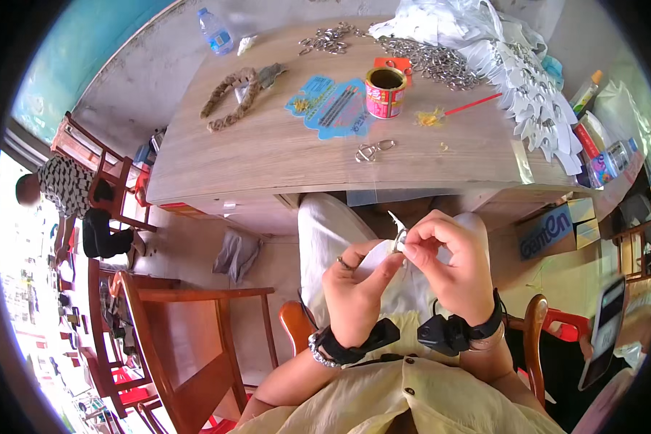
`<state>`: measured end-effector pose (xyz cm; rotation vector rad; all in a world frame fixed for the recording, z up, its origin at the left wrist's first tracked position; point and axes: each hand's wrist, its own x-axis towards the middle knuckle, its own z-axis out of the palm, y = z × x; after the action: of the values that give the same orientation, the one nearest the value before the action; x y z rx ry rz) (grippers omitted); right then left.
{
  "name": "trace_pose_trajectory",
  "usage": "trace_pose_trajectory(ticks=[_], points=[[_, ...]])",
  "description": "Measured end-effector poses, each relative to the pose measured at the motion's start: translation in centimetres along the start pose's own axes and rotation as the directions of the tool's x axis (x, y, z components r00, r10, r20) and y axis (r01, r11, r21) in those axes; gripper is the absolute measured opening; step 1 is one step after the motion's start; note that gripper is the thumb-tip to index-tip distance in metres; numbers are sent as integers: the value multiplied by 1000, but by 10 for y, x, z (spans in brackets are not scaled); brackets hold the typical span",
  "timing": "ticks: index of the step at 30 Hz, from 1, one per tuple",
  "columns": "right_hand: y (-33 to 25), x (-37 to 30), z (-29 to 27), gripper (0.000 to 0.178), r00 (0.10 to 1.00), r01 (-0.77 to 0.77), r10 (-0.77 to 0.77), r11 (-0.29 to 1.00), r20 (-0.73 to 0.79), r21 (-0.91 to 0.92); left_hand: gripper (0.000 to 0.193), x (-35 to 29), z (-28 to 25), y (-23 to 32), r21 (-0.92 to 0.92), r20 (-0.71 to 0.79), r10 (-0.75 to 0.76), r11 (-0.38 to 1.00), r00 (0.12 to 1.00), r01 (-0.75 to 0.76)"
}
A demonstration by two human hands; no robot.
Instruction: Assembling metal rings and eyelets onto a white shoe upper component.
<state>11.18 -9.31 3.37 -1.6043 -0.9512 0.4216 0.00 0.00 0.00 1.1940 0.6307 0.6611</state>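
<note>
Above my lap, my left hand (356, 289) is closed, with thumb and forefinger pinching a flat white piece (378, 254). My right hand (452, 257) pinches at the same spot, against a small silver metal part (400, 239) by the white piece's edge. Whether the two are joined is hidden by the fingertips. On the table in front lie a few loose metal clasps (372, 150). A heap of similar metal clasps (441, 65) is spread farther back. Fanned white cut-out pieces (535, 108) lie along the right side.
A pink round tin (385, 94), blue cards (333, 105), a red stick (474, 103), a brown fuzzy loop (231, 98) and a water bottle (215, 32) stand or lie on the table (253, 166). Wooden chairs (188, 347) are at left; a person (72, 188) is beyond.
</note>
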Motion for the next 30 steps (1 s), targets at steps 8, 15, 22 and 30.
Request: trace_pose_trajectory(ticks=[8,15,22,30], points=[[-5,-6,7,9,998,-62,66,984,-16,169,14,-5,-5,3,94,13,195,976,981,-195],[-7,-8,5,9,995,-100,103,965,2,243,16,-5,-6,4,174,16,240,955,971,-239],[-13,-13,9,9,994,-81,93,978,-56,191,20,-3,-9,6,365,75,415,834,907,-413],[-16,-17,18,9,958,93,-122,988,-258,-121,22,0,-2,4,448,98,507,746,856,-493]])
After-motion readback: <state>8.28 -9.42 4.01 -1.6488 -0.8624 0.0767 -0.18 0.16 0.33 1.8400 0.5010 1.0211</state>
